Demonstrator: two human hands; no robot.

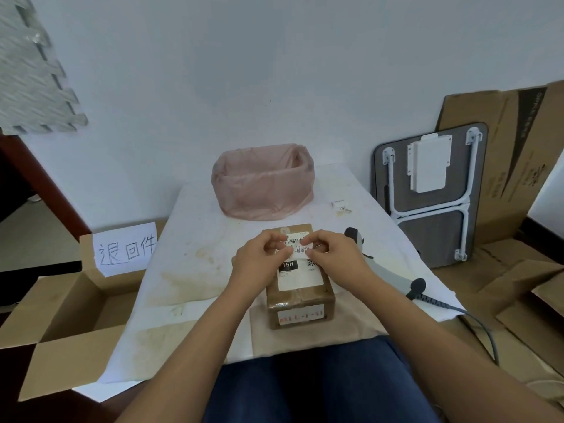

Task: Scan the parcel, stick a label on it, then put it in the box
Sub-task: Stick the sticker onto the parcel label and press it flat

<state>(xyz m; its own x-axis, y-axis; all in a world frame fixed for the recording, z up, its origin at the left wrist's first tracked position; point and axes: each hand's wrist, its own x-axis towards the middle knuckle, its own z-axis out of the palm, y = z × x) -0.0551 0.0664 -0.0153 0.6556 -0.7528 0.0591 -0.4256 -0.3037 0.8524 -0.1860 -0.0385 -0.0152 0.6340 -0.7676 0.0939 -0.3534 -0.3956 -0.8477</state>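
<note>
Both hands are pinching a small white label (pixel 300 251) over the parcel (pixel 300 288); left hand (pixel 259 261) has its left edge, right hand (pixel 334 254) the right; parcel sits mid-table (pixel 189 270); the open box (pixel 70 325) is off left, scanner (pixel 366 254) just right.

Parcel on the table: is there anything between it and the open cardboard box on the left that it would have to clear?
Nothing visible. The parcel sits under both hands, and the cloth-covered table between it and the open box is bare. The pink-lined bin and scanner lie off that path.
</note>
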